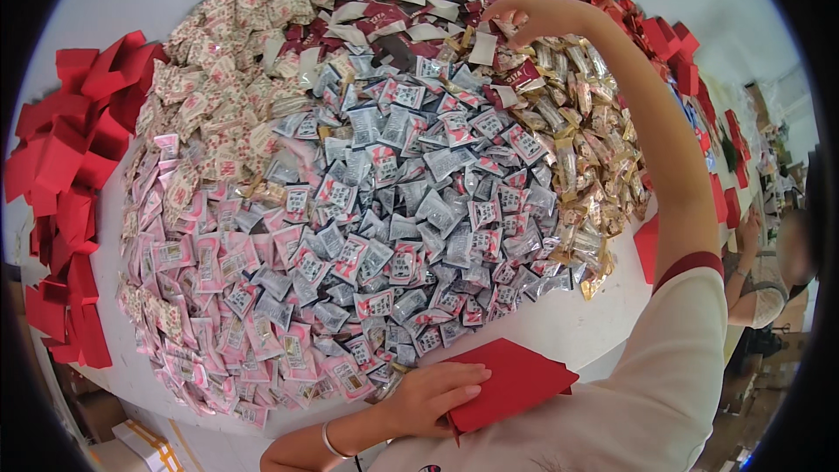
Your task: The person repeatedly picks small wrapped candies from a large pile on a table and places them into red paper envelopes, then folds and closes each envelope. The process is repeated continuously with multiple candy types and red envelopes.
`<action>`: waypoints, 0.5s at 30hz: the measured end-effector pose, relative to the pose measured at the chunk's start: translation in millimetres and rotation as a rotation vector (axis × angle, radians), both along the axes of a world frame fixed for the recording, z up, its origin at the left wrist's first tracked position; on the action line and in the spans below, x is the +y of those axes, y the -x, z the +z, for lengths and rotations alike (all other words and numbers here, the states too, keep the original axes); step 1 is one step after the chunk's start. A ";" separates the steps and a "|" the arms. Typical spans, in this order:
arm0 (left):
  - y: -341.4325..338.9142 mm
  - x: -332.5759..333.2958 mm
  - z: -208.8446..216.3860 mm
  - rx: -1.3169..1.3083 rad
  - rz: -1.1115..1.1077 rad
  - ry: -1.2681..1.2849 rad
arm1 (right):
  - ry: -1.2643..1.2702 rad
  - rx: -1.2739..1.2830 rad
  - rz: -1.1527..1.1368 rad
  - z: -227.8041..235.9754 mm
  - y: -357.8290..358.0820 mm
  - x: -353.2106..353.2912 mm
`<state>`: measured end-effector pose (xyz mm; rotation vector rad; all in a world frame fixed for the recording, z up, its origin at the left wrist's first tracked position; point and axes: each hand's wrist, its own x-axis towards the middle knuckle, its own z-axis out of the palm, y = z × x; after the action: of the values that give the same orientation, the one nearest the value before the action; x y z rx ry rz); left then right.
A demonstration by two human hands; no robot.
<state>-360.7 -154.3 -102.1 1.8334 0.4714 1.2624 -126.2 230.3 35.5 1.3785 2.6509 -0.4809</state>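
Observation:
My left hand (433, 398), with a bracelet at the wrist, is closed on the left end of a red paper box (507, 383), held at the table's near edge against my body. My right arm stretches far over the table. Its hand (546, 17) hovers over dark red packets (384, 17) with white backs, fingers curved and apart from the thumb; I see nothing between them. Beside that hand lie gold-wrapped sweets (572, 79). Small grey, clear and pink packets (411, 201) fill the middle of the heap.
Pink packets (210, 267) cover the near left, and cream patterned packets (210, 61) the far left. Red boxes (79, 140) are piled at the left edge; more red boxes (677, 48) stand at the far right. Another person (765, 275) is at the right. Cartons (131, 450) stand below the table.

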 end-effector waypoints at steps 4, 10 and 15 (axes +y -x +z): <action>-0.7 6.5 1.7 -0.010 -0.014 -0.026 | -0.083 -0.023 0.018 -21.1 -34.1 -2.8; 1.1 2.2 3.6 -0.012 0.034 -0.029 | -0.412 -0.117 0.039 -53.1 -21.7 -14.8; 2.5 3.2 6.2 -0.013 0.068 0.021 | -0.170 0.131 -0.057 -30.7 -59.7 -20.6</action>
<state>-363.2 -151.2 -95.9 1.8034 0.5420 1.3092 -66.6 209.7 4.7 1.5235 2.8218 -0.3710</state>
